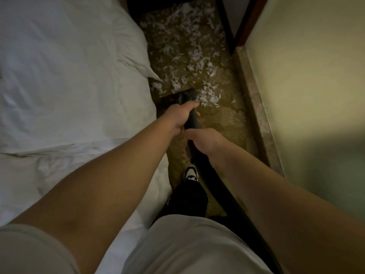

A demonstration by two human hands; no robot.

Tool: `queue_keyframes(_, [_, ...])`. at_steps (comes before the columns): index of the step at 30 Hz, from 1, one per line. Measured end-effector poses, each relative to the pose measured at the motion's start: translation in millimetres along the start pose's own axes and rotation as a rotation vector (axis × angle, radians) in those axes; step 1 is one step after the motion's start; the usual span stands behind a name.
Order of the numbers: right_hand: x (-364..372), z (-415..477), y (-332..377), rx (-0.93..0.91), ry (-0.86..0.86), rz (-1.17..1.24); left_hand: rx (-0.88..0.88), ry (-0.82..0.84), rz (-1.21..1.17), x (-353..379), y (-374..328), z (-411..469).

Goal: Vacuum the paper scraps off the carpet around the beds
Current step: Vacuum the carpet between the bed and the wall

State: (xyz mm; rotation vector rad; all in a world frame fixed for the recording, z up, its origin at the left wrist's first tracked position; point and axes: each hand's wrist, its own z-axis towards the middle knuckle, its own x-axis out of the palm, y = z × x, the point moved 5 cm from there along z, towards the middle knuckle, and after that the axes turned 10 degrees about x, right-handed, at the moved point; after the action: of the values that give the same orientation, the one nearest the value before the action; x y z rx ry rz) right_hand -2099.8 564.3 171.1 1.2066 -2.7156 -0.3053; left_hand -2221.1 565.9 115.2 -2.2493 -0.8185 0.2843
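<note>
vacuum wand (192, 120) gripped by left hand (180, 115) and right hand (203, 140); paper scraps (189, 56) could be scattered or missed if nozzle (178, 97) is pushed fast.

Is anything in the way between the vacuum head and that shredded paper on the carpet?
Nothing visible does. The flat black vacuum head sits at the near edge of the white shredded paper scraps, which lie ahead on the patterned brown carpet. Only a corner of the white bed sheet hangs over the strip's left side.
</note>
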Motion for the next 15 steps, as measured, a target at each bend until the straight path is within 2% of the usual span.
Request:
queue_keyframes(6, [17, 10, 33, -0.017, 0.015, 0.049, -0.003, 0.007, -0.021, -20, -24, 22])
queue_keyframes(15, [14, 16, -13, 0.091, 0.026, 0.066, -0.093, 0.024, 0.028, -13, 24, 8])
